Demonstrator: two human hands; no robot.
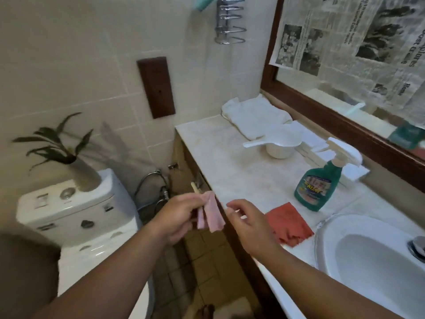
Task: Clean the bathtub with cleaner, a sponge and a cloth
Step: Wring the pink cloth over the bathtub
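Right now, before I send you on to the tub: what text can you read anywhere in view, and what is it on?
"KLIM": label of the green spray bottle; the small print around it is blurred.
"Home": sideways on the newspaper over the mirror.
"plores": headline fragment, same newspaper; the column text is too small to read.

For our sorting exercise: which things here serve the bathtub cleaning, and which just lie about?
Job: spray bottle, red cloth, pink cloth in the left hand.
Lying about: plant, newspaper, toilet, wire rack.
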